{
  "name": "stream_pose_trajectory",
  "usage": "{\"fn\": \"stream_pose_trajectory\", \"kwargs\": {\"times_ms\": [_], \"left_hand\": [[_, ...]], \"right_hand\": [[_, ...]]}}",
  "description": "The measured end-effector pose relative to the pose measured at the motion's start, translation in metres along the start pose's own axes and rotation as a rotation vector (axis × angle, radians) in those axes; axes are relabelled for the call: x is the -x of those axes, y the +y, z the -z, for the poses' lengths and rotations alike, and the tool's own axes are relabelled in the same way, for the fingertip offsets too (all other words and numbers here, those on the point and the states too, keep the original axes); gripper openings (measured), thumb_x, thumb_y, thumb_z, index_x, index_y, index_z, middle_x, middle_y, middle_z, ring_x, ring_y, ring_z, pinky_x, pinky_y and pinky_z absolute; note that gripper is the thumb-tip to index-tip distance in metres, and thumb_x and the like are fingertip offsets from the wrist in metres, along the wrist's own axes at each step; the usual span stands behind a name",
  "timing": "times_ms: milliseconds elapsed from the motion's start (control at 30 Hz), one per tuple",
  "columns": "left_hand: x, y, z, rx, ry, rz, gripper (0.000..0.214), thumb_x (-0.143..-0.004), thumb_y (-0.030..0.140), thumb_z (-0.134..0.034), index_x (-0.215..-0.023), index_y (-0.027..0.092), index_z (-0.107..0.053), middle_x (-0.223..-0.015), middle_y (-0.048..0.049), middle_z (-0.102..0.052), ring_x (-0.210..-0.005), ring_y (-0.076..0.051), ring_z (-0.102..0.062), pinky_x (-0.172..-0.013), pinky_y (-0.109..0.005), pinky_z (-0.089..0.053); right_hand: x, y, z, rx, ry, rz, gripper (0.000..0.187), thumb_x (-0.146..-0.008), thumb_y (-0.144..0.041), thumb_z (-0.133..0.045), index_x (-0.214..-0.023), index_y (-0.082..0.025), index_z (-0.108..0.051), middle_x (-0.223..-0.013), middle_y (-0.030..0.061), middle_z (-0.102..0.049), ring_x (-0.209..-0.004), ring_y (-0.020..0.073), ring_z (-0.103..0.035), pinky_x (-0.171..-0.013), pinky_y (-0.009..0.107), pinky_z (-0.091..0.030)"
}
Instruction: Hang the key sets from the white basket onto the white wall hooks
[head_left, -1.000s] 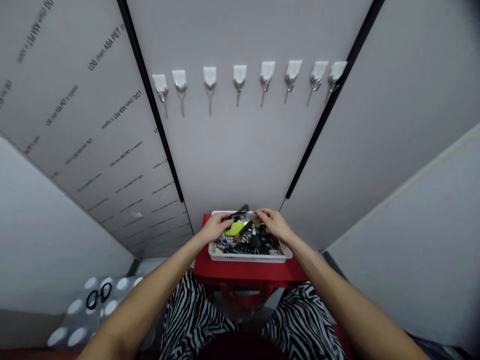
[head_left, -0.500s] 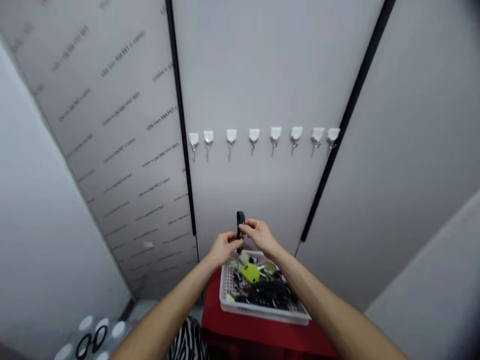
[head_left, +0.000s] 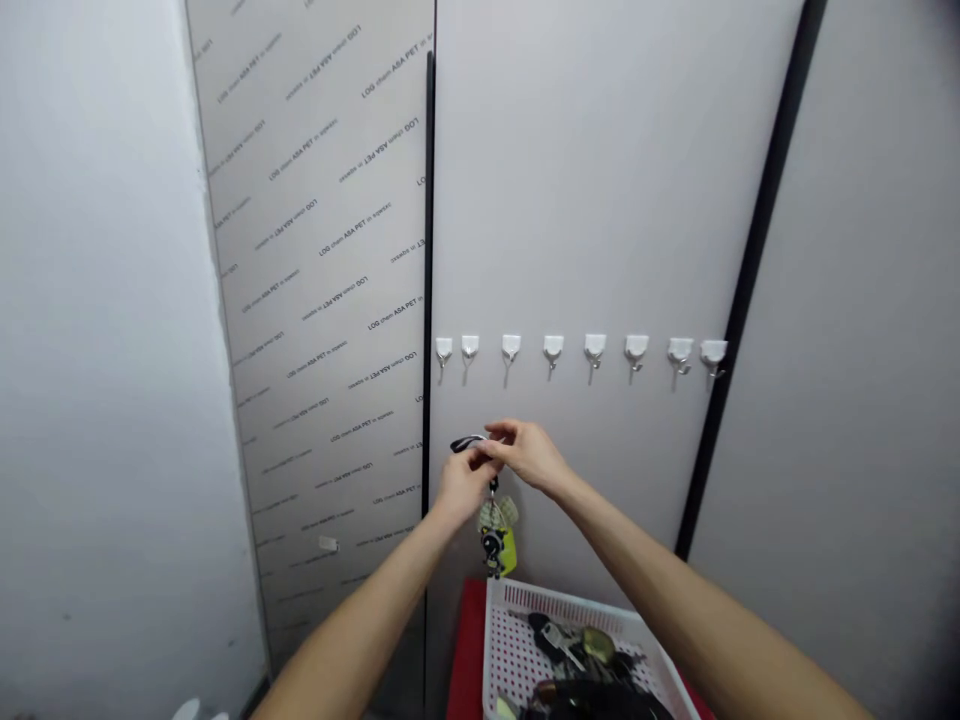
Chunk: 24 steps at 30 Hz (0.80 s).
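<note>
My left hand [head_left: 463, 483] and my right hand [head_left: 529, 455] are raised together in front of the grey wall panel, both pinching the black strap loop [head_left: 469, 443] of a keychain. A bunch of keys with a yellow-green fob [head_left: 499, 541] dangles below the hands. A row of several white wall hooks [head_left: 553, 349] runs just above the hands, all bare. The nearest hooks are a short way above my fingers.
A white perforated basket [head_left: 517, 652] holding keys and dark fobs sits on a red surface [head_left: 466, 668] at the bottom. Black vertical strips [head_left: 754, 260] divide the wall panels. A panel with printed film [head_left: 322, 280] stands to the left.
Both hands lifted the keychain out of the basket and up toward the hooks. The view tilted upward, so the basket dropped to the bottom edge.
</note>
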<state>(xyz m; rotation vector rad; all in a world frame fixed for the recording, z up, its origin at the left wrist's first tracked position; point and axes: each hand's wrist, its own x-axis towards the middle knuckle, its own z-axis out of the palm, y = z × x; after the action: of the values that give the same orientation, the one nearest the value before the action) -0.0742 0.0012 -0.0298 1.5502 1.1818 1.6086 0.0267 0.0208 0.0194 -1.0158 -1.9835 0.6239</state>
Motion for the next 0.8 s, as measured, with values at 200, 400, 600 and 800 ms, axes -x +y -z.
{"fn": "stream_pose_trajectory", "kwargs": {"times_ms": [200, 400, 600, 800], "left_hand": [[-0.008, 0.018, 0.027, -0.092, 0.058, -0.061, 0.021, -0.059, 0.028, -0.047, -0.066, 0.01, -0.056, -0.054, 0.0016, -0.05, -0.051, -0.007, -0.041, -0.052, -0.019, -0.032], [-0.021, 0.029, 0.047, -0.08, 0.166, -0.015, 0.024, -0.057, 0.032, -0.049, -0.067, 0.011, -0.055, -0.047, 0.0045, -0.042, -0.041, -0.004, -0.033, -0.042, -0.017, -0.027], [-0.036, 0.034, 0.058, 0.023, 0.2, 0.022, 0.019, -0.058, 0.029, -0.049, -0.062, 0.011, -0.053, -0.045, 0.0051, -0.041, -0.039, -0.003, -0.032, -0.04, -0.016, -0.025], [-0.046, 0.035, 0.06, 0.09, 0.167, 0.065, 0.015, -0.059, 0.025, -0.048, -0.058, 0.011, -0.051, -0.045, 0.0045, -0.041, -0.04, -0.003, -0.035, -0.04, -0.016, -0.026]], "right_hand": [[-0.022, -0.02, -0.015, -0.243, -0.068, -0.01, 0.018, -0.052, -0.027, -0.053, -0.061, -0.011, -0.053, -0.053, -0.002, -0.051, -0.049, 0.0057, -0.043, -0.048, 0.018, -0.033], [-0.048, -0.047, -0.032, -0.51, 0.129, -0.044, 0.022, -0.051, -0.033, -0.051, -0.058, -0.013, -0.047, -0.05, -0.0043, -0.045, -0.044, 0.0044, -0.039, -0.043, 0.017, -0.032], [-0.081, -0.046, -0.049, -0.321, 0.36, 0.007, 0.029, -0.048, -0.041, -0.053, -0.058, -0.014, -0.048, -0.052, -0.0029, -0.047, -0.046, 0.0069, -0.042, -0.047, 0.02, -0.034], [-0.094, -0.045, -0.054, -0.156, 0.461, 0.004, 0.03, -0.048, -0.043, -0.052, -0.059, -0.015, -0.049, -0.057, -0.0001, -0.052, -0.052, 0.0095, -0.046, -0.051, 0.021, -0.035]]}}
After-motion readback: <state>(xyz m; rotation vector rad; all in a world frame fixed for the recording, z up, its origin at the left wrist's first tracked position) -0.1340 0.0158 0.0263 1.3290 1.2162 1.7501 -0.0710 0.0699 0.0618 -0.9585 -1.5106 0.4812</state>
